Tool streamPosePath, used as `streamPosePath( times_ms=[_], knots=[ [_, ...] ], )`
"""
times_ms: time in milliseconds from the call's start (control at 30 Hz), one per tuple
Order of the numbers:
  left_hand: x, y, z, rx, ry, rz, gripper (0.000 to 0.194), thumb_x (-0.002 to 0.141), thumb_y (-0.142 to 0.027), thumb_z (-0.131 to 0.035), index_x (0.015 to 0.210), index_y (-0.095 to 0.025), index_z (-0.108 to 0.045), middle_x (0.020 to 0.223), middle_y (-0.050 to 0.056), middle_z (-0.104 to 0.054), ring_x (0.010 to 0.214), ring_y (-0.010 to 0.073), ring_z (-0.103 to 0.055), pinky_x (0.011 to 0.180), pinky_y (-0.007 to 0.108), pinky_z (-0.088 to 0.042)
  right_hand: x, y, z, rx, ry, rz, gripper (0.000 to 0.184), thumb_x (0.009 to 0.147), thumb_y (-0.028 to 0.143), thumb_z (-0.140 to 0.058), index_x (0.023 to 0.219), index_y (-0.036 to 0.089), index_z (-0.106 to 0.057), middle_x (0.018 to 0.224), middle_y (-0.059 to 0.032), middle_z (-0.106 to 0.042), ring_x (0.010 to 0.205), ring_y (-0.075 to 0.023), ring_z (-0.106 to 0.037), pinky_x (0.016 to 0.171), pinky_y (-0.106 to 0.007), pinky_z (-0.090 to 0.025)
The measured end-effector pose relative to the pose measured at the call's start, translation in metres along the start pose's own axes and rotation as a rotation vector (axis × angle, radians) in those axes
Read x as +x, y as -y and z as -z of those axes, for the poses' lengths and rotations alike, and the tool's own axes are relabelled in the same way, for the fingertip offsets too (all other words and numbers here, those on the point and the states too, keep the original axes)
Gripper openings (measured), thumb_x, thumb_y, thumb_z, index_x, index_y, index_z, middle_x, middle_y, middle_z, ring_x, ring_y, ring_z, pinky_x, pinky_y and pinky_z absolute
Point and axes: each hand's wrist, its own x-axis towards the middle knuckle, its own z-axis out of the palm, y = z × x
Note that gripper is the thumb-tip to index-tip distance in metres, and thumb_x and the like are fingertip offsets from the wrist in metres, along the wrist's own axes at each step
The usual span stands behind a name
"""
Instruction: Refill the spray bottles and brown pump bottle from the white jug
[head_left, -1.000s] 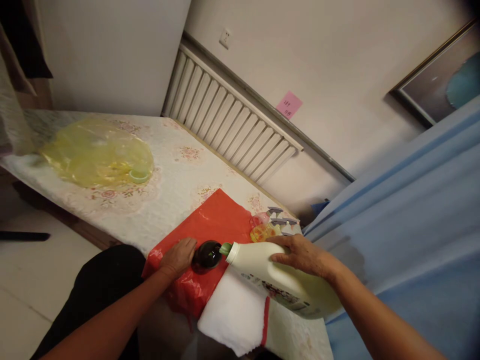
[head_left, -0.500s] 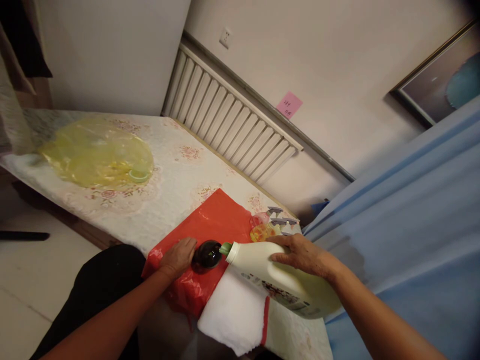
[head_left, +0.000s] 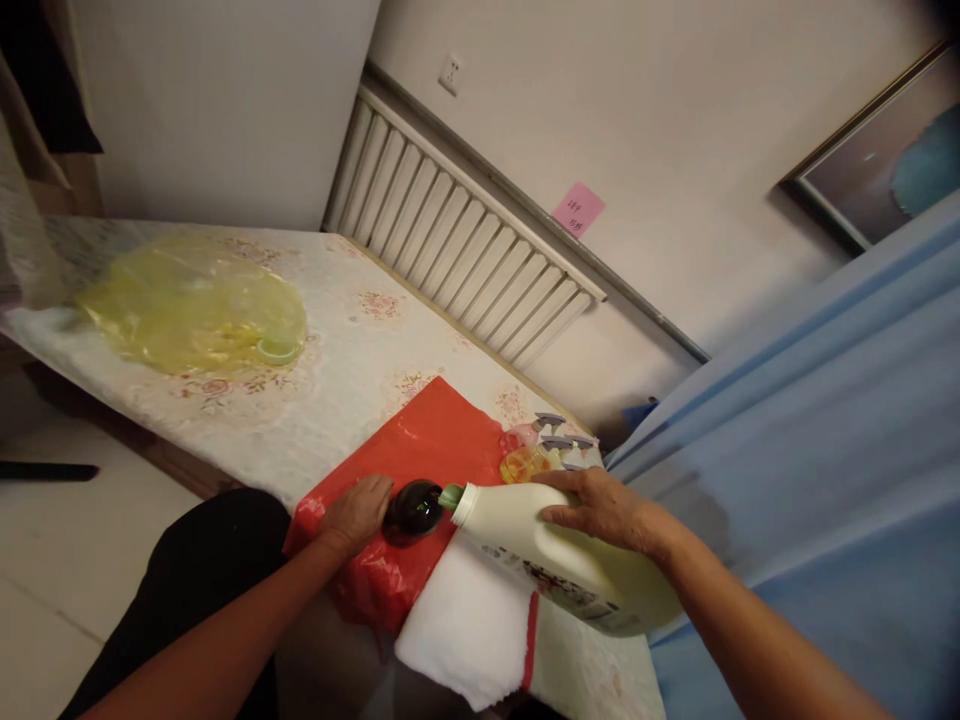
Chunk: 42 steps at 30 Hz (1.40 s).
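My right hand grips the handle of a large cream detergent jug, which is tipped almost on its side. The jug's green spout reaches the edge of a small dark, glossy round container. Around the far side of that container my left hand is closed, its fingertips partly hidden. Whether liquid is flowing cannot be made out. Beneath the container lies a red plastic sheet or bag, crumpled near the table edge. A folded white towel with a red border lies under the jug.
The table has a flowered cover. A yellow plastic bag with things inside lies at the left. Small yellow items and grey clips sit behind the jug. A blue curtain hangs at the right, a radiator behind.
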Motion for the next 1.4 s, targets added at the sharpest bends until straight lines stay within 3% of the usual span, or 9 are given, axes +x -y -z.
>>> streamPosePath(
  times_ms=[1400],
  knots=[
    [-0.0006, -0.001, 0.0012, -0.022, 0.018, 0.016, 0.022, 0.096, -0.022, -0.036, 0.094, -0.02, -0.058, 0.094, 0.008, -0.063, 0.089, 0.0227, -0.059, 0.079, 0.034, -0.041, -0.0007, 0.0064, 0.0021, -0.011, 0.01, -0.004, 0.037, 0.087, 0.045, -0.059, 0.118, 0.026, -0.068, 0.105, -0.0045, -0.073, 0.09, -0.0241, -0.066, 0.083, -0.033, -0.052]
  ],
)
